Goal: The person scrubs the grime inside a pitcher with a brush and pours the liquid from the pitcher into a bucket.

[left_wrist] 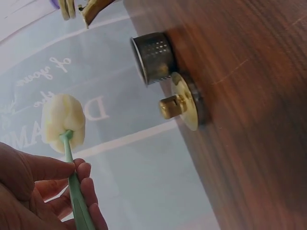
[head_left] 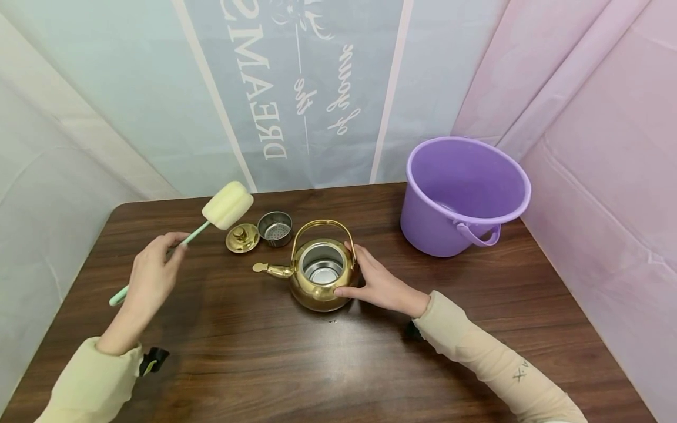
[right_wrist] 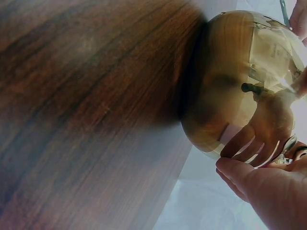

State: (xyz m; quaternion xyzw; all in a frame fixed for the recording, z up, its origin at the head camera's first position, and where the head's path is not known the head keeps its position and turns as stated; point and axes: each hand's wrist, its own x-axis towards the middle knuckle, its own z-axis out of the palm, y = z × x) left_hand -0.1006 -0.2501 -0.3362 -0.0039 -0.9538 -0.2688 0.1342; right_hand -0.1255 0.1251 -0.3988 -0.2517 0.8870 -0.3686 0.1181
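My left hand [head_left: 152,275] holds the green handle of a sponge bottle brush [head_left: 227,205] above the table's left side. The brush's pale yellow sponge head points up and away; in the left wrist view the thumb and fingers [left_wrist: 85,191] pinch the handle. A shiny gold teapot [head_left: 317,296] stands upright without its lid, its arched handle raised and its spout pointing left. From the right, my right hand [head_left: 382,285] grips the pot's body, thumb in front and fingers behind. In the right wrist view the pot's curved side [right_wrist: 220,91] mirrors the hand.
Behind the spout, a gold lid [head_left: 242,238] lies beside a perforated metal strainer [head_left: 275,229]. A purple bucket [head_left: 431,226] stands at the back right, its handle hanging down. A printed curtain [head_left: 338,158] hangs behind the dark wooden table [head_left: 254,364].
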